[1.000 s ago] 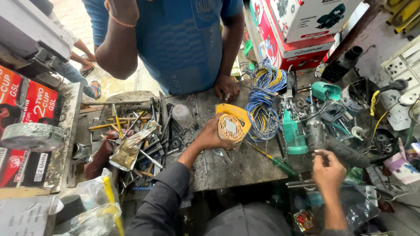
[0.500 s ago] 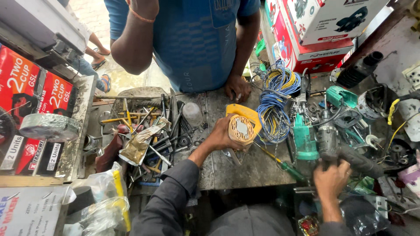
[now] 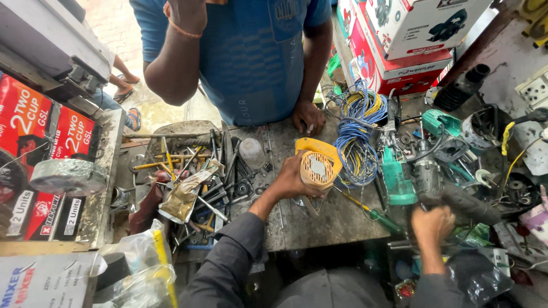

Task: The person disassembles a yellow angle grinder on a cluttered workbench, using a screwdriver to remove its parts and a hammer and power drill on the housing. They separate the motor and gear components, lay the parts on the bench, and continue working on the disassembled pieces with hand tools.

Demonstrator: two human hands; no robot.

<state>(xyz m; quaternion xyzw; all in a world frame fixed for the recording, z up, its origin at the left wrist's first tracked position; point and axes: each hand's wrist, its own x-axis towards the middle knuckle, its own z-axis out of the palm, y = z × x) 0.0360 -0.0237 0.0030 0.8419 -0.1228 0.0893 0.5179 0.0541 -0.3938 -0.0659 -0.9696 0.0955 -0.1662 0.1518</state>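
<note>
Bench is crowded: coil of blue and yellow wire (image 3: 357, 134) just right of the left hand (image 3: 294, 178), pile of steel hand tools (image 3: 200, 171) to its left, green-handled screwdriver (image 3: 368, 211) below. Another person's hand (image 3: 308, 117) rests on the worn grey metal benchtop (image 3: 325, 219) opposite. Left hand is clamped on the yellow plastic motor housing with ribbed round grille (image 3: 317, 165), mid-bench. Right hand (image 3: 431, 225), empty in the air a second ago, is now closed on the dark grey cylindrical power tool body (image 3: 456, 199), near the teal plastic casings (image 3: 399, 179).
</note>
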